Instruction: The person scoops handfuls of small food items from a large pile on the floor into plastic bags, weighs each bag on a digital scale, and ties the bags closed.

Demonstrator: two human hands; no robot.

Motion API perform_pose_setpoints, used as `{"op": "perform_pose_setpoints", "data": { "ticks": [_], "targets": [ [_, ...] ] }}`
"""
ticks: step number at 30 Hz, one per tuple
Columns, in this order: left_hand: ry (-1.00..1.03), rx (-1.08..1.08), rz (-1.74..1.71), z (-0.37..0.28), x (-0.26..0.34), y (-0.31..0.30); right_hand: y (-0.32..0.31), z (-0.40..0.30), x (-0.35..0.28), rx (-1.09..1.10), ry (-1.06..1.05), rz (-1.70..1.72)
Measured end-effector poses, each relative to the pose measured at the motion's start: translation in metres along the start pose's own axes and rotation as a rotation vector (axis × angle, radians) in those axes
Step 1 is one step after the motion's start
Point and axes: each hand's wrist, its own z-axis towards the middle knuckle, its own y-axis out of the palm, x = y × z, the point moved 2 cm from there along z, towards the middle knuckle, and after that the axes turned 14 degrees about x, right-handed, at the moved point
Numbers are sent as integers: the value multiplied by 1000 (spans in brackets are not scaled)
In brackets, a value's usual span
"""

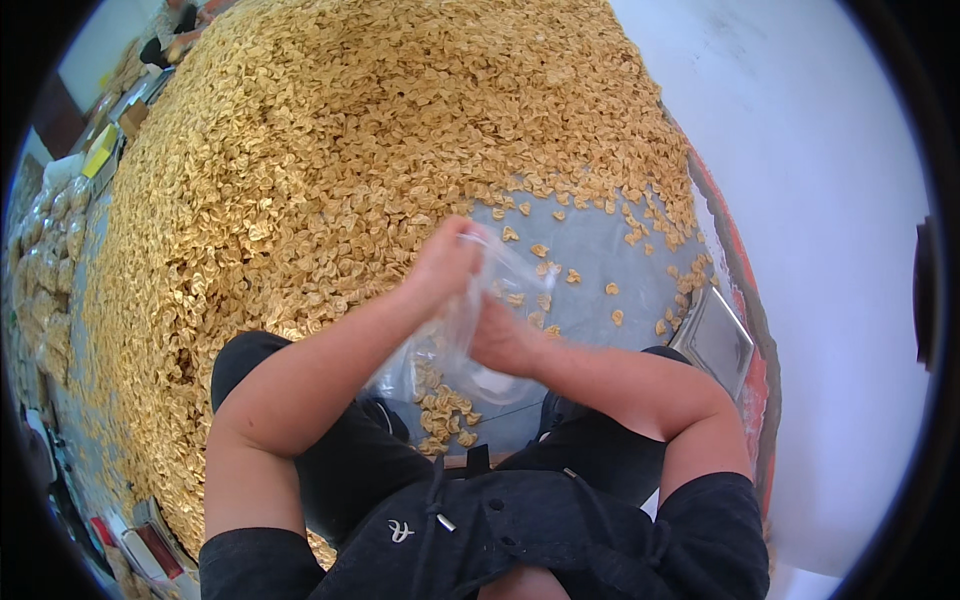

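My left hand [448, 259] is raised in front of me, its fingers closed on the upper edge of a clear plastic bag [457, 330]. Lower and to the right, my right hand [499, 334] is against the same bag, partly behind the film; its fingers are blurred and hidden, so its grip cannot be told. Beyond both hands lies a very large heap of curled, golden dried pieces [337, 150], which look like snack chips. A small group of the same pieces [442, 416] lies on the grey floor sheet [592, 247] between my feet.
A metal tray [716, 337] leans near the white wall [825, 262] at the right. Filled clear bags [45, 277] are stacked at the far left, near a yellow box [100, 152]. Another person [176, 26] sits at the heap's far left edge. Loose pieces are scattered on the sheet.
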Motion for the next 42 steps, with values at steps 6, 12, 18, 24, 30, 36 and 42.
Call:
{"op": "perform_pose_setpoints", "data": {
  "ticks": [6, 12, 18, 24, 30, 36, 42],
  "targets": [
    [389, -535, 30, -102, 44, 6, -26, 12, 28, -446, 737, 48],
    [976, -13, 934, -51, 52, -56, -73, 39, 33, -746, 954, -62],
    [1015, -51, 466, -79, 99, -156, -49, 32, 6, -854, 647, 397],
    [596, 1054, -347, -95, -154, -303, -34, -13, 37, -622, 1007, 703],
    [-1155, 1997, -548, -358, -505, -292, -11, -74, 38, -923, 1307, 512],
    [-941, 2022, -868, -290, -440, -395, 24, -46, 24, -928, 1504, 567],
    [-535, 1656, -1084, -139, -461, -476, 64, -47, 38, -978, 1413, 404]
  ]
}}
